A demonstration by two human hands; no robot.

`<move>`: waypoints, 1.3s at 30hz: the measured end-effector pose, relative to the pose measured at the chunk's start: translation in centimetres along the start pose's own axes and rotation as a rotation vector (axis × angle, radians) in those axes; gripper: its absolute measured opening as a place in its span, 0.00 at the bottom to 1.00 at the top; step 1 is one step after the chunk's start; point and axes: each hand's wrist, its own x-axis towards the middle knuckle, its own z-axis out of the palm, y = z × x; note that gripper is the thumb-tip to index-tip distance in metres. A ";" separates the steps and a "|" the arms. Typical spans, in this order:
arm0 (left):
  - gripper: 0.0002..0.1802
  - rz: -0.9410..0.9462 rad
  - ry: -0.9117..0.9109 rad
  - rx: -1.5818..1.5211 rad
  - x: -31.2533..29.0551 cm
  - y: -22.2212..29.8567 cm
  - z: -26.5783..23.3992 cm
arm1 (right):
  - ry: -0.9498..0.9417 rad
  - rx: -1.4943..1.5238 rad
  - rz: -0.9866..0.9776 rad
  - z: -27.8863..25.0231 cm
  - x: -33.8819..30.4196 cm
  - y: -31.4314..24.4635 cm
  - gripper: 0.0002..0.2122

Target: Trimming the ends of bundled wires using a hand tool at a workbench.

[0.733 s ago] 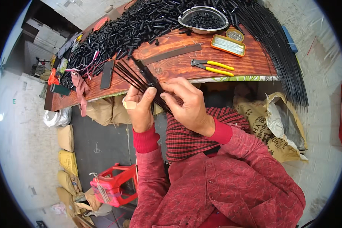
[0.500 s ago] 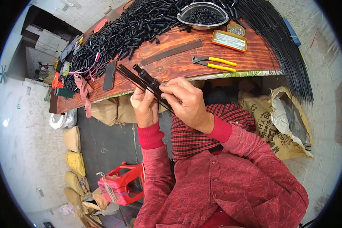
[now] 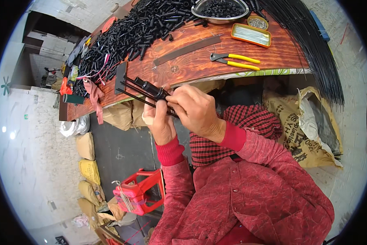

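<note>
My left hand (image 3: 163,126) is closed around several thin black rods (image 3: 130,94) and a black tubular plastic piece (image 3: 151,89) lying alongside them. The rods stick out up and to the left past its fingers. A pale wrap covers part of one finger. From the other side my right hand (image 3: 199,112) is closed, thumb and fingertips pinched against the collar end of the black piece; its fingers hide the exact grip. Both hands are just off the near edge of the wooden table (image 3: 191,67), above my lap.
A heap of black tubular parts (image 3: 122,45) covers the table's left and back. A metal bowl (image 3: 220,18), a tray of thin metal pins (image 3: 250,36), yellow-handled pliers (image 3: 236,61), a flat metal strip (image 3: 187,51) and long black rods (image 3: 310,36) lie there too. Below stands a red stool (image 3: 140,192).
The held rods have tilted flatter and spread apart at their far ends. Both hands keep their hold. The whole view has shifted slightly, moving the table up and right.
</note>
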 end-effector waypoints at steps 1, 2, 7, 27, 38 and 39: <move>0.24 0.006 0.025 0.050 0.1 0.1 -0.3 | -0.012 -0.019 -0.026 0.2 -0.1 -0.2 0.08; 0.24 0.011 0.033 0.056 0.2 0.2 -0.4 | -0.025 -0.037 -0.052 0.4 -0.2 -0.4 0.09; 0.25 0.040 -0.012 0.006 0.4 0.6 -0.4 | -0.020 0.073 -0.083 -0.1 -0.3 -0.6 0.10; 0.35 0.052 -0.206 -0.064 -0.2 0.4 -1.9 | -0.262 0.503 0.522 0.6 -1.3 1.6 0.17; 0.32 0.132 -0.223 0.296 -0.2 1.6 -3.1 | -0.386 0.527 0.588 -0.1 -0.6 1.3 0.15; 0.32 0.114 -0.247 0.293 -0.1 1.8 -3.0 | -0.384 0.527 0.591 -0.2 -0.5 1.2 0.15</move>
